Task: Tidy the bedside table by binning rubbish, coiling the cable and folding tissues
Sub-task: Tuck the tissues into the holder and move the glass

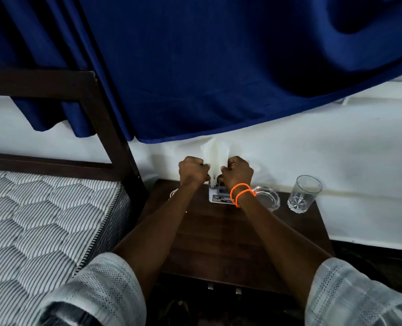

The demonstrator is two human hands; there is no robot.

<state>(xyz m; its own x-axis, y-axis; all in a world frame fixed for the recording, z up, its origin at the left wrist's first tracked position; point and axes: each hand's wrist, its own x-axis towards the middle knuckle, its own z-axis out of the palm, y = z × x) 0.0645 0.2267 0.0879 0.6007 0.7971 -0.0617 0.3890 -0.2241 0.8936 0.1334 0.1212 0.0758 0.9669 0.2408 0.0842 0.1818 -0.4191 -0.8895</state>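
Note:
A white tissue (216, 154) stands up between my two fists at the back of the dark wooden bedside table (221, 234). My left hand (192, 171) grips its left side and my right hand (237, 171), with orange bands at the wrist, grips its right side. Directly under the hands sits a white tissue box (220, 196), partly hidden by my right wrist. A bit of white cable (173, 192) shows at the table's back left, mostly hidden behind my left forearm.
A glass ashtray (267, 198) lies right of the box and a clear drinking glass (304, 194) stands at the table's back right corner. A striped mattress (42, 220) and dark bed frame (115, 142) border the left. A blue curtain (218, 67) hangs over the white wall.

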